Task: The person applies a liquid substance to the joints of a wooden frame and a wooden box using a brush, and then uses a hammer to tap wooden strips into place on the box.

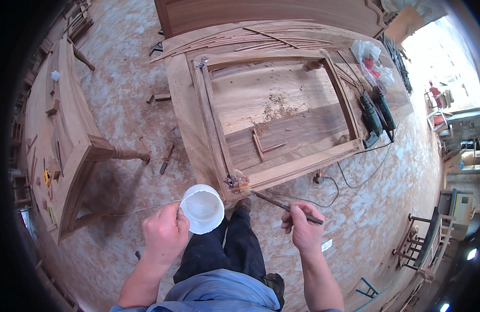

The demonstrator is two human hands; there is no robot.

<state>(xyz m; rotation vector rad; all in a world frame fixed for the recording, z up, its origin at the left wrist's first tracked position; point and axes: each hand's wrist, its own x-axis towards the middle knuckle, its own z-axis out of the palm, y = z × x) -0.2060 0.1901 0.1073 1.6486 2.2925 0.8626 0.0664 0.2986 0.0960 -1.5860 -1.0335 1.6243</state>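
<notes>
My left hand (164, 234) is closed on a white cup (202, 209), held out beside the near corner of a wooden frame (297, 158). My right hand (305, 229) grips a thin dark-handled brush (273, 204), whose tip is at that corner, by a metal fitting (232, 180) and a small wooden piece. The frame lies on a wooden workbench (182, 145), with a similar metal fitting at its far left corner. Shavings and short sticks lie on the boards inside the frame.
Two power tools (374, 118) with cords sit at the bench's right, near a plastic bag (369, 62). Thin wood strips (240, 39) lie along the back. A wooden table (58, 135) with turned legs stands left. Offcuts (167, 153) lie on the floor; stacked furniture (416, 239) is at right.
</notes>
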